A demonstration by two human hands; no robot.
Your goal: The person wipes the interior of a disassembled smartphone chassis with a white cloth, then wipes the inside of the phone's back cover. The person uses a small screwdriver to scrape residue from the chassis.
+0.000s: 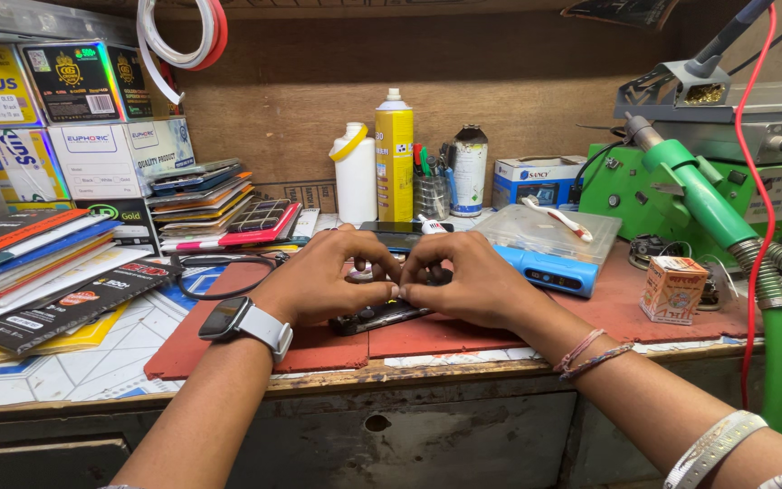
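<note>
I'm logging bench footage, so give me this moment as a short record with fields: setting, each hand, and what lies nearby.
setting: cluttered workbench with a red mat
left hand: left hand, smartwatch on the wrist, fingers pinching the dark phone
right hand: right hand, thread bracelets at the wrist, pinching the same phone
behind: yellow spray can, white bottle
right side: small orange box, green machine
left side: stacked flat packages

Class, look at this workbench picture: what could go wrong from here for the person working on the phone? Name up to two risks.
1. Both hands, left hand and right hand, press on the dark phone near their fingertips; the thin part might crack or slip.
2. The small orange box and green hose sit close to the right forearm; an elbow could knock them.
</note>
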